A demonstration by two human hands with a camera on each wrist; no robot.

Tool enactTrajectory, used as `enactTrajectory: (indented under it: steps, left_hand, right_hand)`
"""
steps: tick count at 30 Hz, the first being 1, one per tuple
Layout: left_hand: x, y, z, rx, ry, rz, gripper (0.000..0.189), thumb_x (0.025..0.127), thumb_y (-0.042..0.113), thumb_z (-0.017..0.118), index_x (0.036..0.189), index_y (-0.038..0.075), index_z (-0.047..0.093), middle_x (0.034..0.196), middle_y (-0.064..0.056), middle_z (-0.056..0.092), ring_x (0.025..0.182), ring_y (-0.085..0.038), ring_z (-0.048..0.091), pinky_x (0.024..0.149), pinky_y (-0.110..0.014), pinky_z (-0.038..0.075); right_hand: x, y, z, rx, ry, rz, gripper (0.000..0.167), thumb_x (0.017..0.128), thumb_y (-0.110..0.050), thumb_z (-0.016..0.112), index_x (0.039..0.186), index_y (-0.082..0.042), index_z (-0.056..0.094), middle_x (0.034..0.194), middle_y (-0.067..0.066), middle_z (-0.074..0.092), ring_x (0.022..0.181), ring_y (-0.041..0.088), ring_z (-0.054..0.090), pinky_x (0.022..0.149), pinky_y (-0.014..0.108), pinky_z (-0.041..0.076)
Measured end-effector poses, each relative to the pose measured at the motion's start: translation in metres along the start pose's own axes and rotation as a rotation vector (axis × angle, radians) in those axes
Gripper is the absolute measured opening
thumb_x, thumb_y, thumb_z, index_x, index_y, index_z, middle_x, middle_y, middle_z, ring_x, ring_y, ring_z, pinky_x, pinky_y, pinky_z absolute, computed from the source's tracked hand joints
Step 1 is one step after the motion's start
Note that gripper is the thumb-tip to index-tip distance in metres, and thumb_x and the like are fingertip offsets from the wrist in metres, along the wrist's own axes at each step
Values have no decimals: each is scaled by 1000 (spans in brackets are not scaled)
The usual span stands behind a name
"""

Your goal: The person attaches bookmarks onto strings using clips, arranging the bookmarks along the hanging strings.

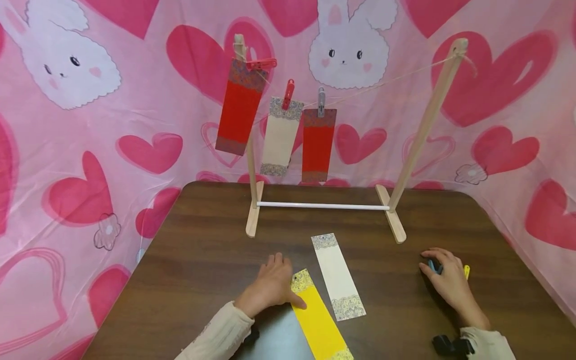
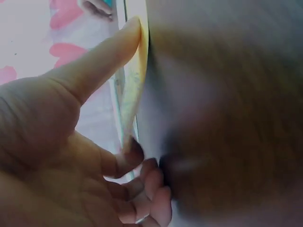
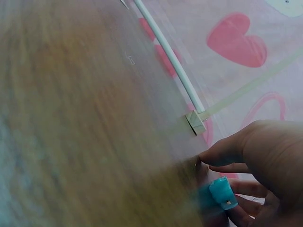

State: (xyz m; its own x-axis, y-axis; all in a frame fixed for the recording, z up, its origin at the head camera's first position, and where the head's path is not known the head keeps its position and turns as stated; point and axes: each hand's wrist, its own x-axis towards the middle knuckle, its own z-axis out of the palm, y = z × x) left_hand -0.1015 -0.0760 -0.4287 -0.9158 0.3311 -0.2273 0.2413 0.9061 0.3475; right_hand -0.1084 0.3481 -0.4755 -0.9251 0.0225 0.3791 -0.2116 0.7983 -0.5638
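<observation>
Brown wood-grain tabletop (image 1: 189, 260), rounded at both far corners, with side edges spreading towards the viewer against pink heart-printed cloth (image 1: 27, 200). Broad stretch of wood left of the left hand (image 1: 272, 285); another between cream paper strip with lacy printed ends (image 1: 338, 275) and right hand (image 1: 450, 282). Farther back, near the far edge, pale wooden two-post stand (image 1: 425, 130) joined by white rod (image 1: 321, 205); three patterned paper strips (image 1: 240, 107) hanging above.

Close in front, long yellow paper strip with floral end bands (image 1: 317, 320): slanted, just beside the cream one, running out of view at the near side. Plain bright yellow through the middle, paler and dark-scrolled at the ends, with a small dark hole up top; bowed a little in the left wrist view, pinched near its far end by left thumb and fingertip.

Right fingers curved around small blue plastic clip (image 1: 435, 266), firmness of hold impossible to tell; yellow plastic clip (image 1: 466, 271) just beside.
</observation>
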Motion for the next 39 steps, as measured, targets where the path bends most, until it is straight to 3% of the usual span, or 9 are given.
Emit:
enactTrajectory:
  steps: [3,6,9,18,26,30,34,37,39]
  left_hand:
    - [2,-3,-4,-92,-19,21,105,62,50,92,136,-8,46,122,-22,55,116,-39,53,98,-51,46]
    - [5,-9,-10,-247,-46,44,80,70,36,91,125,-3,47,99,-15,60,88,-31,59,76,-43,52]
    - [8,-15,-15,-412,-61,87,56,76,23,87,108,7,43,74,-5,47,64,-22,48,58,-34,43]
    - [16,-27,-27,-626,61,215,44,82,8,81,111,6,49,70,-3,53,54,-14,48,51,-26,42]
    - [19,-27,-33,-903,114,194,36,84,-1,76,112,-5,53,74,-3,55,60,-13,49,58,-24,42]
    - [19,-27,-36,-955,133,187,18,86,1,74,94,-4,58,76,-5,56,63,-18,51,61,-25,44]
    - [17,-26,-39,-998,140,211,15,90,2,71,97,-2,59,84,-10,63,71,-25,61,68,-36,55]
    - [16,-26,-41,-1057,119,210,18,92,2,69,104,-2,56,92,-13,65,76,-25,67,73,-45,60]
    - [14,-25,-43,-1095,109,210,20,92,1,68,107,-2,54,95,-15,66,77,-25,69,71,-47,60]
  right_hand:
    - [2,0,-1,-4,-11,-4,25,83,1,73,105,10,65,119,37,54,109,55,42,88,63,29]
    - [1,0,-1,-22,5,16,25,83,1,75,105,8,66,117,36,56,107,54,44,87,62,30]
    - [-1,-1,-2,-51,36,96,29,83,-1,75,109,7,66,115,34,58,104,51,51,84,56,36]
    - [-1,-7,-5,-86,131,349,47,82,-14,79,122,5,61,110,26,61,90,22,60,81,34,39]
    - [1,-10,-6,-23,173,360,38,83,-9,76,112,13,66,133,36,53,123,52,52,103,59,36]
    - [0,-12,-5,-15,192,357,24,87,-11,74,104,5,73,130,29,60,106,10,67,97,22,45]
    - [-1,-10,-3,16,221,300,13,86,-6,75,97,2,75,122,26,65,80,-27,46,72,-3,33]
    - [-2,-8,-2,8,205,222,16,82,1,76,97,5,73,117,29,64,88,-7,62,71,-1,36]
    - [-2,-7,-1,-21,174,170,19,79,4,77,98,6,72,115,31,63,99,23,65,81,12,43]
